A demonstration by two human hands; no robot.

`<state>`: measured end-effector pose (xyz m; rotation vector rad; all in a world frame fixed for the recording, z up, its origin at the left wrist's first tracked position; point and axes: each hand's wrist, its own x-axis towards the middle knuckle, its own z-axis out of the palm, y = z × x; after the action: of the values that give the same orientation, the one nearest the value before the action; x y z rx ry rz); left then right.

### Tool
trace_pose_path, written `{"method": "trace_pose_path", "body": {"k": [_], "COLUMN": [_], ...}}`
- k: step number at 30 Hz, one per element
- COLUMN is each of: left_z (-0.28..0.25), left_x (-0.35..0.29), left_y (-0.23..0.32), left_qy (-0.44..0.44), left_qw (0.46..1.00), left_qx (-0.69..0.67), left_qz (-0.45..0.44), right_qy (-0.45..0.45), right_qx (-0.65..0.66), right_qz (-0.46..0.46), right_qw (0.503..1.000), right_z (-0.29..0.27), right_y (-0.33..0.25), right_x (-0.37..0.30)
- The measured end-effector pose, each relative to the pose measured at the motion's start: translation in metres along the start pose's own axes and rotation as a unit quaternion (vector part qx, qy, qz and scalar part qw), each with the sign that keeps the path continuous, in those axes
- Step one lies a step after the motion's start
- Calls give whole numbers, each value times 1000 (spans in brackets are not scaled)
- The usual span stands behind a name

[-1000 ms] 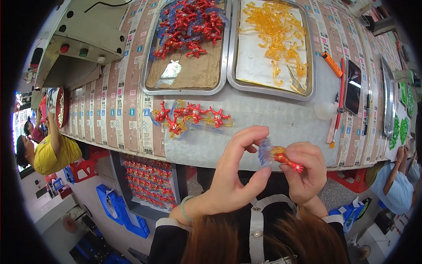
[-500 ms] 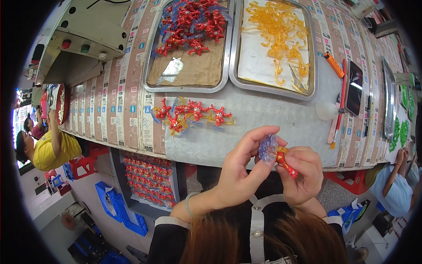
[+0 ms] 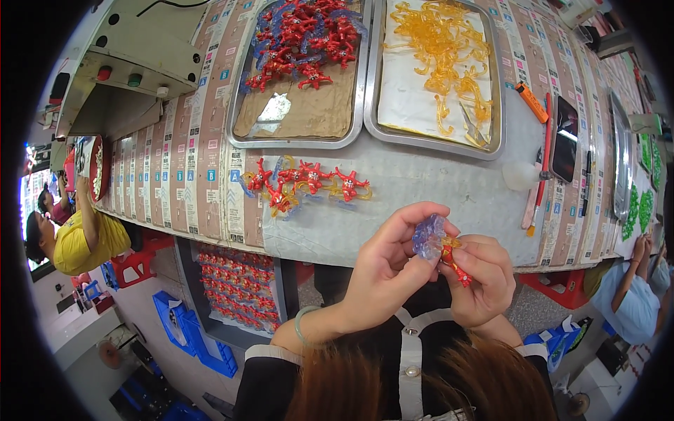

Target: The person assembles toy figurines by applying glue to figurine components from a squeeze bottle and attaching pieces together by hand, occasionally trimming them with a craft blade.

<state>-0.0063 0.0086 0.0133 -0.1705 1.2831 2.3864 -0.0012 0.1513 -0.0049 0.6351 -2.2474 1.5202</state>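
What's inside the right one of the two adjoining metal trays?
Translucent yellow pieces lie heaped on a white sheet, with a pointed metal tool near the tray's lower-right corner. The sheet covers the bottom beneath it, and the heap hides its lowest pieces.

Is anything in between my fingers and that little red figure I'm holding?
Nothing visible: your right hand grips the red figure with bare fingers, and your left hand holds the translucent blue piece next to it.

The figure (image 3: 446,252) looks glossy plastic, the trays (image 3: 295,143) smooth shiny metal, the yellow pieces (image 3: 437,35) translucent plastic
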Motion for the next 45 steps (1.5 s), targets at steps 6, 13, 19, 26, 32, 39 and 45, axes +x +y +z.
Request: {"method": "trace_pose_path", "body": {"k": [6,13,19,26,32,39,45], "left_z": [0,0,-10,-12,-3,-12,-9], "left_x": [-1,0,8,11,9,3,0], "left_y": [-1,-6,-13,-9,-5,-2,-2], "left_qy": [-19,-20,33,101,92,41,62], "left_qw": [1000,999,997,989,991,995,991], "left_qx": [-17,-23,-42,-48,-36,-27,24], "left_qz": [12,14,48,91,90,92,117], "right_qy": [-5,-1,38,145,223,70,27], "right_qx": [-1,-13,-70,-347,251,162,119], "right_qz": [0,8,43,220,277,231,64], "right_qw": [1000,1000,996,900,900,957,990], "right_z": [-2,-3,-19,-55,-60,-72,-66], "right_y": [1,1,16,98,82,8,-4], "right_x": [-4,-3,-12,-6,-4,15,16]}}
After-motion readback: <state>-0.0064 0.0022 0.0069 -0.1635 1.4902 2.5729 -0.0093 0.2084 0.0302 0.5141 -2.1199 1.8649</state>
